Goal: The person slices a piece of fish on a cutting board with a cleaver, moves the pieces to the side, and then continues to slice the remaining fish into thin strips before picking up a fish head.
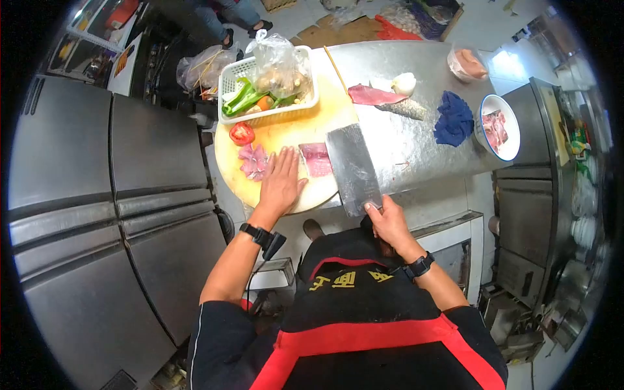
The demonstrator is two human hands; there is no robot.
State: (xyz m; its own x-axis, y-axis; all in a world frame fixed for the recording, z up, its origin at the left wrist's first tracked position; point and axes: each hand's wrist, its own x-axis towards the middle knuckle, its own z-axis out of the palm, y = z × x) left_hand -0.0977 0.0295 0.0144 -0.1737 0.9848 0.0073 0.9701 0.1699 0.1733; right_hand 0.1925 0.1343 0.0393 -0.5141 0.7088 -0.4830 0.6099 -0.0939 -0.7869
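My left hand [281, 182] lies flat on the round yellow cutting board [328, 110], fingers stretched out, beside a small heap of thin pink fish slices [253, 161]. In my right hand [390, 224] is the handle of a broad cleaver [354, 169], its blade angled across the board's right edge. A pink piece of fish [317, 160] sits between my left hand and the blade, close against the blade's left edge. Behind the slices, a cut tomato [242, 134] shows its red face.
A white basket [316, 84] of vegetables and a plastic bag stands at the board's back. On the metal table [416, 149] are a fish fillet [377, 95], a white onion-like bulb [403, 84], a blue cloth [454, 119], a bowl [480, 133] of meat and a tub [467, 65]. Another person's legs [227, 14] show behind.
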